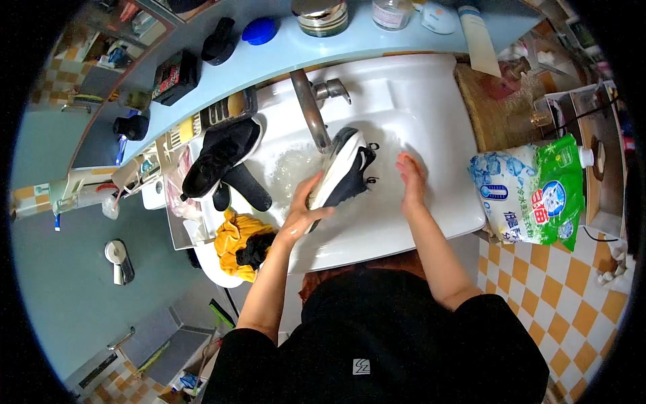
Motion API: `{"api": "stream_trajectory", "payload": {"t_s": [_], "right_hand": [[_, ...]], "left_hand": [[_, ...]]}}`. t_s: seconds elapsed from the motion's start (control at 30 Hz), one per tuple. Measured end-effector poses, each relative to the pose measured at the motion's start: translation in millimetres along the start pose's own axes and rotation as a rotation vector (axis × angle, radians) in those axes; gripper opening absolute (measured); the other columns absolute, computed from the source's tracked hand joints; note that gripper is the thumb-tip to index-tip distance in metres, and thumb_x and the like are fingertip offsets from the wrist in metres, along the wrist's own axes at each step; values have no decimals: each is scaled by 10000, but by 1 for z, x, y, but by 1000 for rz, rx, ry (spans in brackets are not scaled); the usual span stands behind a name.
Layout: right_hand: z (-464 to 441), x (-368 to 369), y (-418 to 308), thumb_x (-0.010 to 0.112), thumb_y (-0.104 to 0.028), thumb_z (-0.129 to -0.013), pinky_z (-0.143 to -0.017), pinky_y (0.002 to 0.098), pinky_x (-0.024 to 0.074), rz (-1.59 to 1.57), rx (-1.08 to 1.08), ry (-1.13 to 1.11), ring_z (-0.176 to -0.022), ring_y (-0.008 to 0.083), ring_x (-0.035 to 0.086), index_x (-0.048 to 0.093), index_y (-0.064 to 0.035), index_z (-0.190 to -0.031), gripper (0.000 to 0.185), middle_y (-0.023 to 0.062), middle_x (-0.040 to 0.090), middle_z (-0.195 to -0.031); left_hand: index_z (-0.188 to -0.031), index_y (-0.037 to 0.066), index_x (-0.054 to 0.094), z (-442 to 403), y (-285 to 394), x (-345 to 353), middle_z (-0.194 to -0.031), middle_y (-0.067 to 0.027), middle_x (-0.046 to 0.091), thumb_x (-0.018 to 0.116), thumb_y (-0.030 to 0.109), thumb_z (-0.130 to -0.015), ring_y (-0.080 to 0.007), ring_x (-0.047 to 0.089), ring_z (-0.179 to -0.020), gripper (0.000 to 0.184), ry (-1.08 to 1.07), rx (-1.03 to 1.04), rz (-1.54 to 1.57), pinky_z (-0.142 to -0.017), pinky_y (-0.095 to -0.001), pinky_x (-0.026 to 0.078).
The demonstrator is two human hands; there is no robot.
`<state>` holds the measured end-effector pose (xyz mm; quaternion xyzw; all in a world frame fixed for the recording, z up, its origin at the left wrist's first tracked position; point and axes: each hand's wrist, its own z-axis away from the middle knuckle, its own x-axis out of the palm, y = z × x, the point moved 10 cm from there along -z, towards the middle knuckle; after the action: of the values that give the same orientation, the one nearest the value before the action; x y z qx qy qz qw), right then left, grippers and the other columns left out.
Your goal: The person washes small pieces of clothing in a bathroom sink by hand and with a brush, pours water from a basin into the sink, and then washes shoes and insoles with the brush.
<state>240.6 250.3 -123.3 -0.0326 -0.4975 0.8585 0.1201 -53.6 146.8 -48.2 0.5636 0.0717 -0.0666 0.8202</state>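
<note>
My left hand (301, 214) grips a dark sneaker (346, 172) with a thick white sole near one end. The sneaker is tilted on its side over the white sink (417, 87), under the faucet (311, 111), and water runs by its sole. To the right of the sneaker, my right hand (412, 180) is held up with fingers extended, apart from the shoe and holding nothing. Another black shoe (219, 158) rests on the sink's left ledge, with a dark insole (247, 188) beside it. Water (293, 172) splashes in the basin.
A yellow cloth (235, 242) with a black cloth (256, 250) lies on the sink's front left corner. On the right stands a green and white detergent pouch (528, 192). A pale blue shelf (282, 57) behind the sink carries jars and a blue lid (260, 31).
</note>
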Motion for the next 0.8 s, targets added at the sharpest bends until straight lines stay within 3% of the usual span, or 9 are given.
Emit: {"api": "stream_trajectory", "payload": {"t_s": [0.1, 0.17, 0.23, 0.3, 0.4, 0.57, 0.6, 0.7, 0.8], "right_hand": [[-27, -39, 58, 628, -443, -913, -1014, 373, 427, -106, 27, 183, -1148, 206, 610, 630, -112, -1254, 475, 76, 651, -1274], [-56, -33, 157, 607, -398, -924, -1000, 399, 455, -348, 272, -65, -1136, 236, 619, 606, -99, -1285, 469, 109, 652, -1262], [5, 26, 105, 522, -294, -967, -966, 418, 510, -456, 510, -199, -1110, 273, 635, 600, -60, -1286, 403, 149, 654, -1244], [45, 95, 79, 492, -266, -995, -984, 381, 505, -675, 589, -622, -1050, 266, 650, 595, 51, -1262, 427, 163, 672, -1196], [102, 152, 24, 518, -221, -990, -1052, 424, 450, -571, 552, -856, -1187, 306, 593, 632, -81, -1254, 320, 110, 637, -1299], [38, 95, -28, 549, -327, -999, -982, 420, 465, 649, -574, -150, -1105, 338, 615, 641, -58, -1240, 373, 196, 647, -1233], [39, 83, -46, 551, -342, -1000, -975, 425, 464, 869, -754, 36, -1101, 350, 614, 648, -70, -1229, 369, 208, 642, -1234], [42, 83, -68, 587, -360, -977, -934, 465, 482, 1184, -989, 196, -1070, 398, 615, 618, -56, -1242, 404, 225, 629, -1226], [18, 90, -43, 607, -378, -961, -898, 498, 497, 1046, -665, -105, -1036, 420, 621, 567, -59, -1300, 468, 228, 617, -1209]], "left_hand": [[-1528, 177, 419, 19, 2, -9, -1533, -176, 364, 812, 353, -710, -336, 326, -1445, 925, 18, -103, 101, -1197, -404, 254], [-1531, 182, 416, 18, -31, -11, -1533, -175, 368, 804, 356, -733, -329, 339, -1437, 904, 63, -172, 192, -1191, -391, 264], [-1535, 143, 398, 19, -45, -12, -1529, -162, 383, 801, 319, -764, -315, 351, -1430, 888, 102, -280, 227, -1178, -374, 281], [-1528, 106, 390, 7, -65, -9, -1524, -167, 389, 810, 290, -763, -315, 356, -1425, 892, 87, -274, 287, -1174, -370, 289], [-1517, 49, 364, -4, -75, 1, -1504, -199, 396, 820, 348, -776, -343, 387, -1382, 920, 118, -276, 125, -1170, -389, 298], [-1477, 246, 446, -10, 13, 35, -1444, -177, 425, 870, 413, -691, -367, 393, -1358, 909, 2, 137, -1134, -1085, -531, 352], [-1472, 269, 451, -11, 16, 40, -1440, -173, 428, 872, 408, -680, -369, 405, -1344, 908, 1, 242, -1134, -1072, -534, 359], [-1480, 276, 443, -14, 6, 53, -1413, -177, 442, 846, 433, -690, -377, 457, -1268, 901, 34, 509, -1146, -1043, -546, 365], [-1533, 297, 367, -32, -48, 62, -1445, -185, 431, 746, 515, -781, -383, 399, -1348, 870, -41, 324, -1261, -1076, -568, 329]]}}
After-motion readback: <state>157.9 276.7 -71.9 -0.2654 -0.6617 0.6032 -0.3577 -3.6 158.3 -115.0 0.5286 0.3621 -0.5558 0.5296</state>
